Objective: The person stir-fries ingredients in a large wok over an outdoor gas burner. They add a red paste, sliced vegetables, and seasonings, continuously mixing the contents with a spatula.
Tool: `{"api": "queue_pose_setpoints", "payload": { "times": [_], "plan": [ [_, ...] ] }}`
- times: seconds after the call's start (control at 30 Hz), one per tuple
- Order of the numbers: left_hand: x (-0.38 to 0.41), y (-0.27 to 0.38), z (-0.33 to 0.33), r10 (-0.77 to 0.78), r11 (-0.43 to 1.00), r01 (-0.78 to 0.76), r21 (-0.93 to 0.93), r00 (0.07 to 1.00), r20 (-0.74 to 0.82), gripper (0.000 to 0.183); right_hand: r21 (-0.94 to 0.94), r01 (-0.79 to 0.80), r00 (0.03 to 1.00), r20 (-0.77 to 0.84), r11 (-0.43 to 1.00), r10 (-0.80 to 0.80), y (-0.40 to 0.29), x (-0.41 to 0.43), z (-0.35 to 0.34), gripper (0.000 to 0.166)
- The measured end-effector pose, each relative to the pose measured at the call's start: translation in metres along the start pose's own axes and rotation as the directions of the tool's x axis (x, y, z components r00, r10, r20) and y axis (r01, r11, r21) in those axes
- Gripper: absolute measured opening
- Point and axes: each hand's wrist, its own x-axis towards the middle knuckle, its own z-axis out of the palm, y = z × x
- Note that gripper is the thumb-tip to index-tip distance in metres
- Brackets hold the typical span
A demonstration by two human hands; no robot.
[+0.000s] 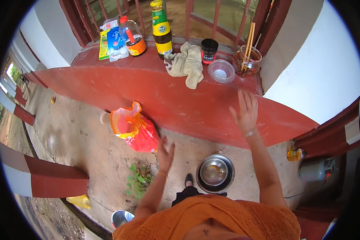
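Fingers spread, my right hand [245,112] reaches up towards the red window ledge [150,61] and holds nothing. Nearest to it are a clear round plastic tub [221,71] and a glass jar [248,64] with a pair of chopsticks [249,42] standing in it. Left of the tub lie a crumpled beige cloth [187,64] and a black-lidded jar [209,51]. Lower down, my left hand [165,153] is empty, its thumb apart from the fingers. It hangs in front of a red and orange plastic bag [138,132] on the floor; contact cannot be made out.
Farther left on the ledge stand a yellow-capped sauce bottle [162,30], a red-capped bottle [132,37] and seasoning packets [115,43]. Nested steel bowls [215,172] rest by my foot. A green plant [139,180] grows from the floor. A gas cylinder [313,170] and oil bottle [296,154] are at right.
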Motion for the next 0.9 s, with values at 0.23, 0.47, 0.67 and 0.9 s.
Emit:
{"api": "queue_pose_setpoints", "payload": {
  "times": [0.23,0.47,0.67,0.9],
  "plan": [
    [0.318,0.169,0.022,0.412,0.864,-0.494,-0.099,0.806,-0.426,0.107,-0.038,-0.268,0.879,0.4,0.963,0.26,0.002,-0.214,-0.062,0.049],
    [0.409,0.158,0.06,0.373,0.899,-0.437,0.021,0.741,-0.559,0.075,-0.172,-0.558,0.704,0.421,0.812,0.572,-0.036,-0.33,-0.136,0.039],
    [0.305,0.175,0.029,0.538,0.827,-0.561,-0.044,0.811,-0.229,0.061,-0.071,-0.679,0.661,0.375,0.731,0.65,-0.014,-0.243,-0.195,0.039],
    [0.074,0.15,0.045,0.568,0.805,-0.544,-0.237,0.822,0.038,0.071,0.457,-0.385,0.856,-0.147,0.802,0.495,-0.055,-0.086,-0.244,0.051]
  ]
}}
